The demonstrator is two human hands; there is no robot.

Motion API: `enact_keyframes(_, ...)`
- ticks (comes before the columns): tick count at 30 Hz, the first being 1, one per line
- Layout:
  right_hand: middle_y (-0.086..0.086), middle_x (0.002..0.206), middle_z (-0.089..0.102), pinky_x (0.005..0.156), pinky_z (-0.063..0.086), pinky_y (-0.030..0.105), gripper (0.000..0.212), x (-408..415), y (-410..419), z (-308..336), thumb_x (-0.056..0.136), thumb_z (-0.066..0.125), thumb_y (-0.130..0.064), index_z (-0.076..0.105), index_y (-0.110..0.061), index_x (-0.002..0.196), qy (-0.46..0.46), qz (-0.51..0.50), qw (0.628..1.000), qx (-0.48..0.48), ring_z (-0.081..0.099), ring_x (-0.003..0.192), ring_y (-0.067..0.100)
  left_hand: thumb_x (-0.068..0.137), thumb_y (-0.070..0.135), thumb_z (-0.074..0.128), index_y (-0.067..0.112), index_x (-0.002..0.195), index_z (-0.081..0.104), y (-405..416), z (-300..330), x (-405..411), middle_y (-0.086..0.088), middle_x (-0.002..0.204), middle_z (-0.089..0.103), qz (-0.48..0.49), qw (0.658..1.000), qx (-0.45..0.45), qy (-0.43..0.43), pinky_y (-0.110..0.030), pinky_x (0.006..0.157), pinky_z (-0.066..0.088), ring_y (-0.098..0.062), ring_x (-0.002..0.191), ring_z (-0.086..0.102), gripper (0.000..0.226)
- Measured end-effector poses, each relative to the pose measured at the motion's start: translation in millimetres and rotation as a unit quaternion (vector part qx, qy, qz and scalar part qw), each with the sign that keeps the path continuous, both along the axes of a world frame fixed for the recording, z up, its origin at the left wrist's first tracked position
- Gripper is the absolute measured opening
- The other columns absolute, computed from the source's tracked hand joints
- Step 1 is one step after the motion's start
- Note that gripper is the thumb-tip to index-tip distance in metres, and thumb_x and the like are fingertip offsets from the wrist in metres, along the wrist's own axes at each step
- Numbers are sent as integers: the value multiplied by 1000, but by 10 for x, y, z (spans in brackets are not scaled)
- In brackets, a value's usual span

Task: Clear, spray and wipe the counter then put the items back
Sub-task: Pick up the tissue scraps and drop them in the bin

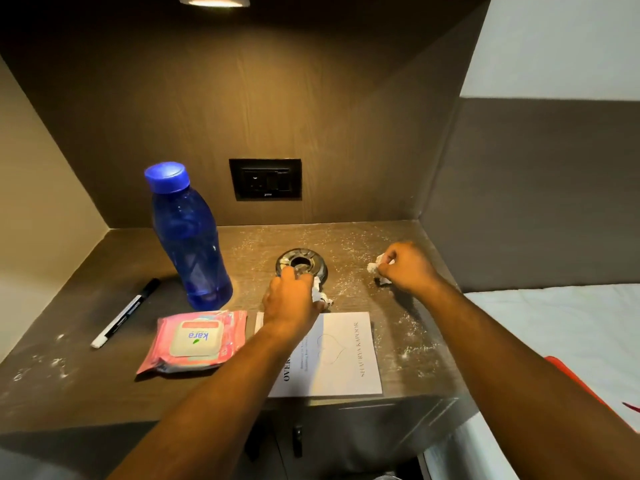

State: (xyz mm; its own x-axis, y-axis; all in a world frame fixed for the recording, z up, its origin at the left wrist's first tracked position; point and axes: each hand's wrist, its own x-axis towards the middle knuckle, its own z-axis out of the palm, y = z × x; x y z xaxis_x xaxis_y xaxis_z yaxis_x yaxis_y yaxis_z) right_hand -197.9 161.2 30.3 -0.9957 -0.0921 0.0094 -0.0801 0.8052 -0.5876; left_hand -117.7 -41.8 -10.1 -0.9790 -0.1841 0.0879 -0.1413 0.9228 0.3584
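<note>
A brown counter [86, 344] dusted with white powder carries a blue bottle [188, 237], a black marker [126, 311], a pink wet-wipes pack [195, 341], a white printed sheet [346, 355] and a round metal ashtray [301, 263]. My left hand [291, 297] is closed around a crumpled white paper ball [320, 296] just in front of the ashtray. My right hand [407, 266] pinches another crumpled white paper ball [375, 266] near the counter's right side; a further scrap [382, 280] lies under it.
A dark socket plate [265, 179] is set in the back wall. The alcove's side walls close in left and right. A bed with a white sheet [554, 327] lies to the right, with a red item [581, 386] at its edge.
</note>
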Motion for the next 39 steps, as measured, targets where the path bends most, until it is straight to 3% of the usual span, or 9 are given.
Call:
enact_keyframes(5, 8, 111, 62, 79, 53, 35, 19, -264, 27, -111, 82, 70, -10, 58, -23, 89, -62, 3, 995, 80, 58, 91, 20, 82, 46, 68, 25, 122, 56, 6, -75, -67, -6, 119, 47, -29, 999, -42, 19, -35, 80, 44, -26, 104, 46, 46)
enact_keyframes(9, 13, 143, 43, 100, 49, 43, 66, -351, -61, -213, 84, 71, -24, 42, -31, 143, -98, 54, 979, 172, 55, 118, 33, 90, 31, 61, 18, 121, 61, 4, -109, -115, -9, 124, 46, -85, 994, -74, 13, -39, 83, 51, -28, 109, 47, 33)
enact_keyframes(13, 15, 123, 57, 89, 53, 38, 31, -362, -167, -286, 88, 60, -8, 66, -17, 117, -50, 64, 976, 200, 62, 100, 31, 92, 20, 58, 10, 111, 65, -17, -109, -157, -11, 118, 46, -132, 989, -67, 5, -39, 80, 53, -29, 103, 51, 22)
enact_keyframes(18, 17, 111, 62, 86, 54, 41, 22, -282, -185, -289, 89, 56, -6, 68, -9, 108, -33, 49, 982, 178, 62, 96, 34, 91, 12, 58, 6, 109, 68, -42, -83, -189, -11, 117, 49, -139, 990, -32, 14, -36, 79, 52, -28, 100, 54, 21)
enact_keyframes(22, 10, 103, 70, 81, 58, 48, 22, -133, -143, -300, 87, 62, 1, 74, -14, 98, -46, -25, 998, -32, 67, 88, 27, 91, 16, 60, 9, 114, 68, -41, 42, -215, -10, 121, 50, -128, 991, 29, 33, -31, 84, 46, -27, 105, 53, 25)
enact_keyframes(26, 7, 88, 69, 49, 56, 39, 24, -10, -69, -114, 93, 60, -6, 68, -28, 91, -82, -61, 983, -154, 64, 60, 20, 87, 18, 68, 13, 110, 71, -18, 359, -305, -1, 100, 45, -131, 987, 63, 69, -24, 76, 38, -18, 92, 47, 23)
enact_keyframes(30, 4, 101, 68, 45, 52, 24, 28, 95, 101, 138, 91, 60, 0, 64, -26, 86, -58, -29, 982, -179, 63, 57, 14, 82, 16, 73, 14, 96, 77, 23, 798, -410, -8, 85, 55, -123, 985, 51, 111, -25, 65, 28, -25, 85, 51, 15)
enact_keyframes(34, 5, 97, 65, 60, 59, 35, 19, 370, 346, 328, 90, 60, 4, 67, -14, 90, -50, -38, 971, -231, 59, 55, 17, 80, 17, 76, 12, 95, 77, 165, 1086, -380, -11, 93, 67, -116, 981, 103, 117, -26, 69, 38, -23, 88, 58, 16)
enact_keyframes(39, 3, 96, 68, 55, 58, 28, 11, 965, 716, 424, 91, 63, -3, 69, -3, 100, -26, -112, 962, -249, 60, 59, 16, 79, 16, 77, 10, 95, 78, 537, 1100, -66, -7, 95, 72, -177, 965, 166, 99, -21, 67, 41, -20, 88, 63, 16)
